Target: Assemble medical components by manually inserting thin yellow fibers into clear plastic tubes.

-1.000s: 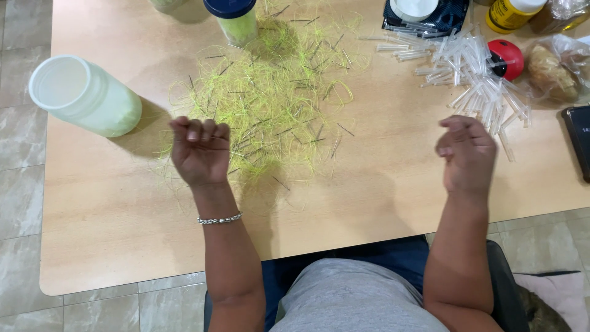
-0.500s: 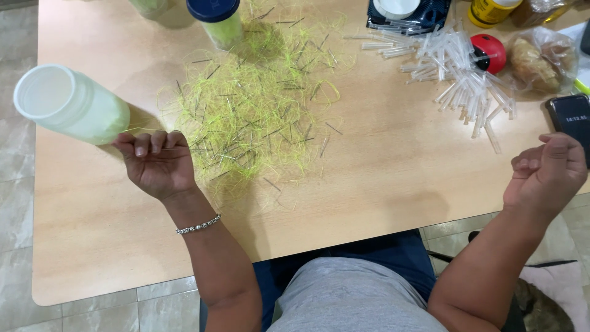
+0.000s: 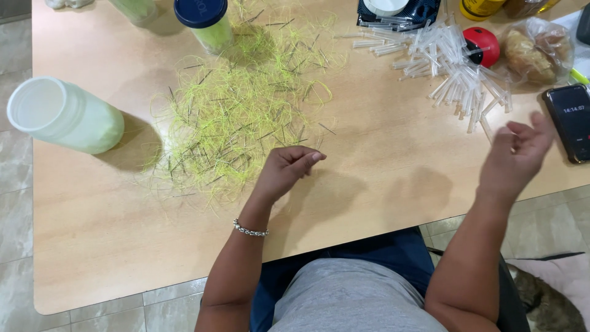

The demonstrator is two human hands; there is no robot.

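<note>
Looking down from the head camera at a pale wooden table (image 3: pixel 381 178). Top edge cuts off several items: a blue-lidded jar (image 3: pixel 204 21) of yellow-green material, a second greenish container beside it, a dark tray with a white lid (image 3: pixel 393 9), a yellow container at far right. Phone (image 3: pixel 571 120) partly cut by the right edge. Clear bag with a brownish lump (image 3: pixel 534 52) inside; contents hard to make out. Red round object (image 3: pixel 480 44) half hidden behind the heap of clear plastic tubes (image 3: pixel 452 77).

Left hand (image 3: pixel 286 169): over the table just right of the tangle of yellow-green threads with dark needles (image 3: pixel 239 114), fingers curled loosely, thumb and forefinger pinched toward the tips. Whether a thread or needle sits in the pinch cannot be told; too fine to see. Silver bracelet (image 3: pixel 251 230) on the wrist, forearm rising from the lap.

Right hand (image 3: pixel 516 154): raised above the table's right edge, between the tubes and the phone, touching neither as far as visible. Fingers half open and relaxed, slightly blurred, nothing seen in the grasp.

White plastic jar (image 3: pixel 64 117) lying on its side at far left, well apart from both hands, open mouth facing left.
</note>
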